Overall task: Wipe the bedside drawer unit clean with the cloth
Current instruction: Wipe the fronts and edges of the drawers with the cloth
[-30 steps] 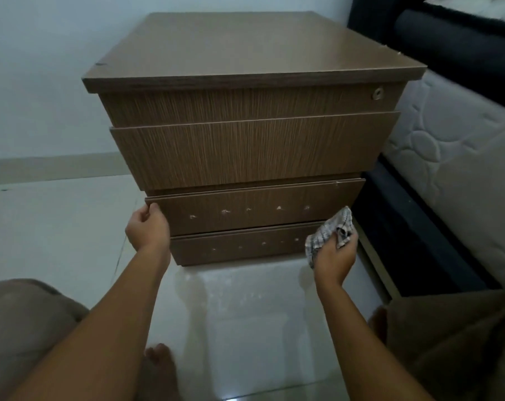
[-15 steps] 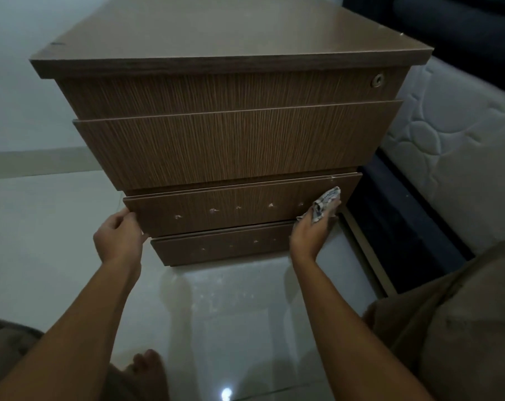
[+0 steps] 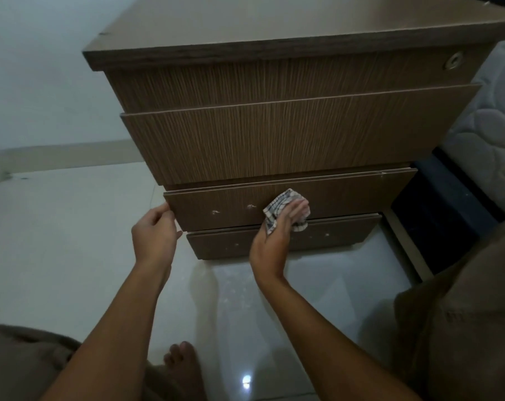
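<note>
The brown wood-grain bedside drawer unit (image 3: 274, 140) stands on the floor in front of me, with a round lock at its upper right. A small checked cloth (image 3: 278, 208) is pressed flat against the front of the third drawer (image 3: 355, 195) by my right hand (image 3: 274, 235), near that drawer's middle. My left hand (image 3: 154, 237) rests at the left edge of the same drawer, fingers curled against its corner. Small pale marks dot the two lower drawer fronts.
A quilted white mattress (image 3: 497, 134) on a dark bed base (image 3: 448, 215) sits close on the right. Glossy pale floor tiles (image 3: 71, 241) spread left and in front. My bare foot (image 3: 181, 360) and brown-clothed knees are at the bottom edge.
My right hand has slid the cloth leftward along the third drawer front, from its right end to near the middle. My left hand stays at the drawer's left edge. The view has moved closer.
</note>
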`<state>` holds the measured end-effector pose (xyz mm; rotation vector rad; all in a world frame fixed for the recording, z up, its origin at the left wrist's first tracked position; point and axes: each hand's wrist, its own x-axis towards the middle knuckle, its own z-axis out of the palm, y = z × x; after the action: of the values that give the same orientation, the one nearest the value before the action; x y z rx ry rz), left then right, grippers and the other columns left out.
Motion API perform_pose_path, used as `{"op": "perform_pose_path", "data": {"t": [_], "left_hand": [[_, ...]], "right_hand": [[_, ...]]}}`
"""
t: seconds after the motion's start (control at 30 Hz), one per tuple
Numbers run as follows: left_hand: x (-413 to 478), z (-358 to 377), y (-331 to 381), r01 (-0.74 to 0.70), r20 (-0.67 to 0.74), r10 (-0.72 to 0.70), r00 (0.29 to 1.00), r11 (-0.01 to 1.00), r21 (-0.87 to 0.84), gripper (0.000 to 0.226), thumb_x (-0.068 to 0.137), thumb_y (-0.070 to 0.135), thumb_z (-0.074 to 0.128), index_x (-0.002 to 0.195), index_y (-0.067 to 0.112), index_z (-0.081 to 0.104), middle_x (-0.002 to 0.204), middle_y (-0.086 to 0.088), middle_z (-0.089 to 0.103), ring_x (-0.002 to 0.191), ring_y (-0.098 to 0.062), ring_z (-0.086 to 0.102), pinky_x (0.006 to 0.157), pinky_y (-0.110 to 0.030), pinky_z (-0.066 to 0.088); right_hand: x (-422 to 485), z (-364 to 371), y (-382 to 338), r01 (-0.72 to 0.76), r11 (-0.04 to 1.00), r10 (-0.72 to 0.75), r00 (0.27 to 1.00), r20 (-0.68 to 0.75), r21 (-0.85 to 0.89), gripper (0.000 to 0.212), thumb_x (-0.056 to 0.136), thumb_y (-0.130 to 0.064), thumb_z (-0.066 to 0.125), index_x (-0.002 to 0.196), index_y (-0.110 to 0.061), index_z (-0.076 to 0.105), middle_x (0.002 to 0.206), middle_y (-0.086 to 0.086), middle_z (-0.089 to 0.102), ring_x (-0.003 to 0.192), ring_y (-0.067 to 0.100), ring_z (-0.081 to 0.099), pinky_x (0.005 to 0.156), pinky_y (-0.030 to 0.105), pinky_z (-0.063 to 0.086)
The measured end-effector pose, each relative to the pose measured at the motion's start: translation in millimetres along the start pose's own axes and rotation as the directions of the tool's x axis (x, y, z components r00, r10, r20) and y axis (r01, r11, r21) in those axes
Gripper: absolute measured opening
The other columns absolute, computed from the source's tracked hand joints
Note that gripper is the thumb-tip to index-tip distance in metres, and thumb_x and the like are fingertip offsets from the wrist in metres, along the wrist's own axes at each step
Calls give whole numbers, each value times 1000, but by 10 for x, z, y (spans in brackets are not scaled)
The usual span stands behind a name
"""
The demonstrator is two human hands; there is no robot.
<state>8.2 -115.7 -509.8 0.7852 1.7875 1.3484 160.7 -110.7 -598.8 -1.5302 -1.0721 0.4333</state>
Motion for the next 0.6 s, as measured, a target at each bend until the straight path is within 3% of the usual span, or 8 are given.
{"op": "perform_pose_path", "data": {"t": [0.17, 0.3, 0.43, 0.5, 0.6], "left_hand": [[21, -49, -8, -55, 44, 50, 998, 992, 112, 28, 100, 17, 50, 123, 21, 66, 95, 15, 64, 87, -5, 59, 81, -33, 52], [17, -90, 45, -96, 56, 87, 995, 976, 193, 30, 101, 15, 47, 125, 16, 65, 110, 8, 63, 107, -13, 57, 97, -34, 48], [15, -125, 125, -160, 94, 138, 986, 940, 300, 33, 101, 13, 42, 124, 15, 66, 109, 9, 61, 106, -9, 53, 87, -24, 38], [41, -152, 143, -178, 124, 144, 982, 925, 335, 35, 101, 12, 40, 123, 16, 67, 108, 9, 61, 106, -8, 53, 85, -22, 37], [75, -203, 160, -208, 168, 153, 974, 900, 383, 37, 100, 9, 38, 120, 17, 68, 112, 8, 63, 106, -9, 54, 78, -13, 38]], "right_hand": [[-234, 175, -8, 130, 988, -113, 978, 177, -86, 81, 89, 2, 43, 149, -14, -10, 158, 5, -18, 146, 17, -22, 119, 33, -4], [-387, 336, -8, 202, 961, -131, 933, 336, -187, 85, 91, 0, 49, 148, -15, -12, 157, 2, -22, 145, 21, -23, 118, 41, 5], [-522, 533, -106, 210, 949, -96, 903, 419, -236, 93, 92, -3, 52, 147, -16, -21, 152, 1, -35, 141, 18, -33, 119, 40, 1], [-588, 604, -161, 245, 936, -106, 880, 462, -253, 96, 91, -3, 53, 146, -24, -22, 152, -5, -35, 138, 15, -39, 117, 38, -2], [-674, 684, -198, 309, 924, -114, 788, 605, -228, 92, 91, -2, 50, 149, -21, -19, 153, -2, -34, 134, 10, -42, 116, 36, -4]]}}
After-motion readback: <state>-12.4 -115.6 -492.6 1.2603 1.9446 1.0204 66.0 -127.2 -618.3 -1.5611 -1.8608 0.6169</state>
